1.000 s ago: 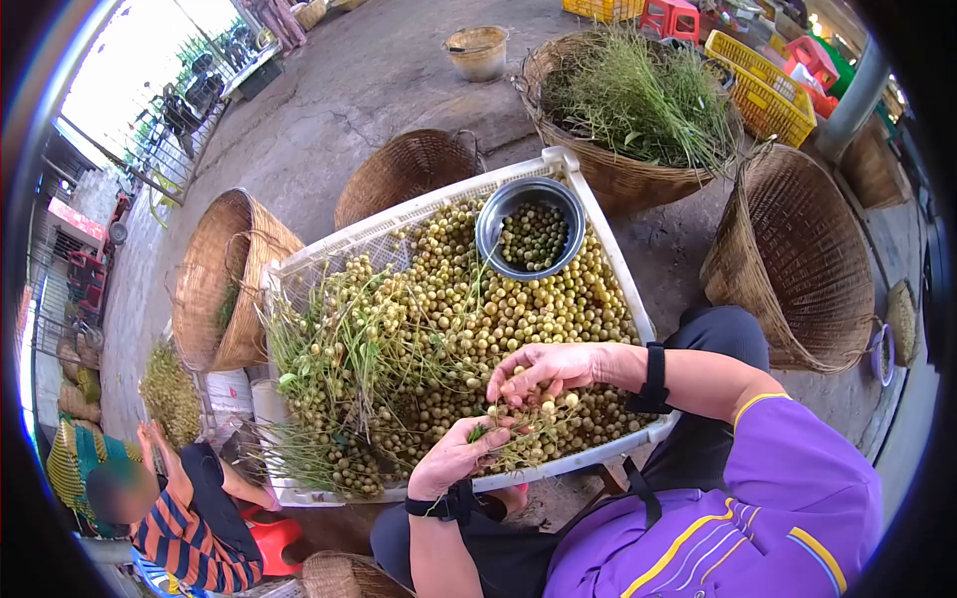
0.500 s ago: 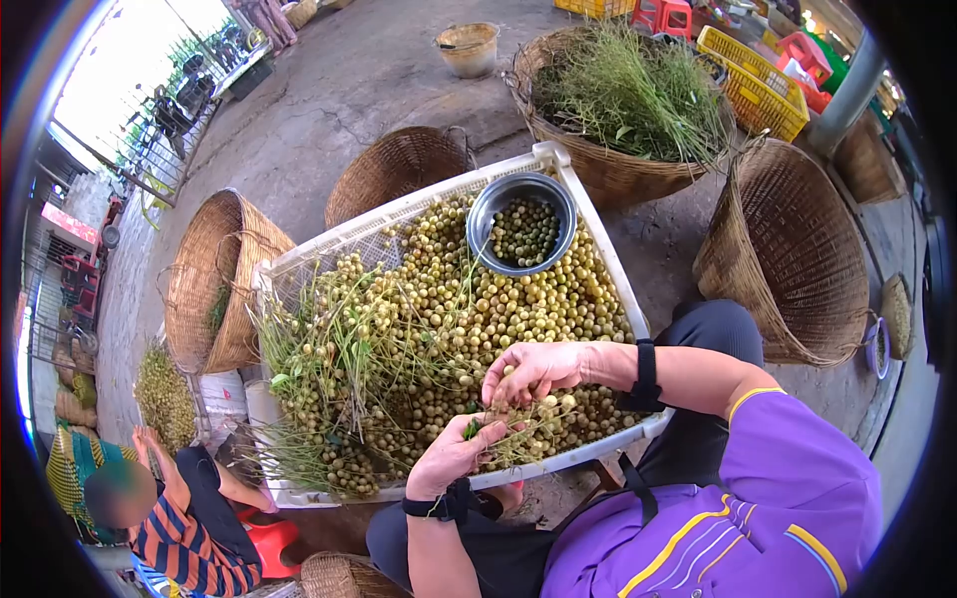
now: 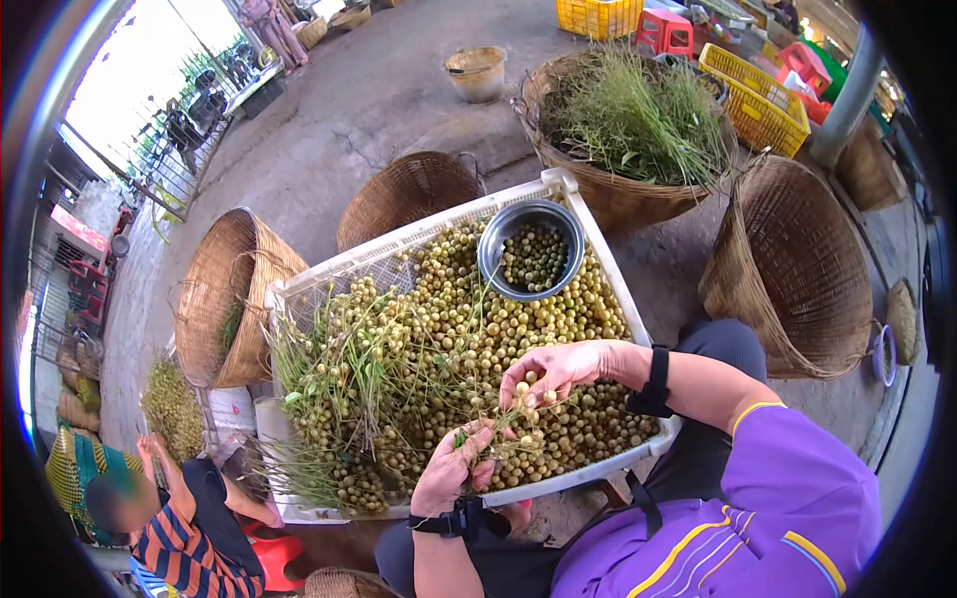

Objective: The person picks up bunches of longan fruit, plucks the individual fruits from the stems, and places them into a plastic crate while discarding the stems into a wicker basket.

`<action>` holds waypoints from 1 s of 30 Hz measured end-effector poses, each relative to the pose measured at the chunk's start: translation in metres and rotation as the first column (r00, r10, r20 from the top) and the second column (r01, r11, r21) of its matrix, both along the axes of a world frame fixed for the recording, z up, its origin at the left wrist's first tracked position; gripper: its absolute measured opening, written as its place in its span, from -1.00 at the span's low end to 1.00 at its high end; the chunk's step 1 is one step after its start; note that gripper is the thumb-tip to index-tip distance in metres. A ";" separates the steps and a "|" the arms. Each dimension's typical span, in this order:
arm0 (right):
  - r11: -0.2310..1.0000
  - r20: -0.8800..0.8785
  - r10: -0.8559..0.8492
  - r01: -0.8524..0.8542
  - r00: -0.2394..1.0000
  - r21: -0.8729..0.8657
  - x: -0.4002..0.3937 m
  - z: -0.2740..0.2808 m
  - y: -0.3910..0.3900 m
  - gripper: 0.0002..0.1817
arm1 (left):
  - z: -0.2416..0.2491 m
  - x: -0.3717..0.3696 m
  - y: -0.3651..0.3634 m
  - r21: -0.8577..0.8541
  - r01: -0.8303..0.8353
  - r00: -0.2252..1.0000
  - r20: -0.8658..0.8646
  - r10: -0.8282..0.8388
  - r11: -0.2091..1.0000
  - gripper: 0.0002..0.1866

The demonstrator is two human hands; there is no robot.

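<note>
My left hand [image 3: 454,471] is closed on the stems of a fruit bunch [image 3: 526,448] over the front part of a white crate [image 3: 638,450]. Just above and to the right, my right hand [image 3: 548,377] pinches small round fruits of that bunch. Loose yellow-brown fruits [image 3: 439,289] fill much of the crate, and stemmed bunches [image 3: 339,379] with green leaves lie heaped on its left side. A metal bowl [image 3: 530,249] with smaller, darker green fruits rests on the fruits near the back corner.
Wicker baskets stand around the crate, at left [image 3: 214,299], behind [image 3: 399,199] and right [image 3: 793,269]; another holds green stems [image 3: 638,120]. A bucket [image 3: 477,75] is farther back. At lower left, a person in a striped shirt [image 3: 184,548] sits beside more fruit bunches.
The whole view has shifted, so the crate appears slightly lower and farther right. My right hand has moved slightly up from my left hand, with fruits at its fingertips.
</note>
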State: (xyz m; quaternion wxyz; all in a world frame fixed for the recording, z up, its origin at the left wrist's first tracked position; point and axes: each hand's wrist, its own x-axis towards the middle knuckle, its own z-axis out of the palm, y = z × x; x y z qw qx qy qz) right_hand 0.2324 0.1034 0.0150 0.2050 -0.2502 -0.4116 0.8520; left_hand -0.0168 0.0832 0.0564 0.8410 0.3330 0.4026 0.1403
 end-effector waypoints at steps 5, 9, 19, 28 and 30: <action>0.992 0.022 -0.096 0.097 0.995 -0.075 0.001 -0.004 0.001 -0.74 | -0.001 0.010 -0.002 -0.032 -0.172 0.982 -0.079 0.169 0.985 -0.70; 0.973 -0.063 -0.156 0.143 0.986 -0.180 0.000 -0.008 0.002 -0.70 | -0.023 -0.004 0.003 0.017 0.010 0.959 0.285 -0.014 1.000 -0.69; 0.718 -0.153 -0.673 0.590 0.724 -0.369 0.016 -0.010 0.018 -0.72 | -0.018 0.007 -0.002 0.017 -0.178 0.978 0.115 0.175 0.984 -0.74; 0.864 0.157 -0.483 0.498 0.861 -0.073 0.024 0.041 -0.003 -0.68 | -0.010 0.005 0.003 0.070 -0.401 0.916 0.066 0.397 0.913 -0.77; 0.906 0.235 -0.400 0.421 0.886 -0.043 0.007 0.031 -0.009 -0.62 | -0.008 0.004 0.003 0.093 -0.358 0.933 0.081 0.351 0.929 -0.76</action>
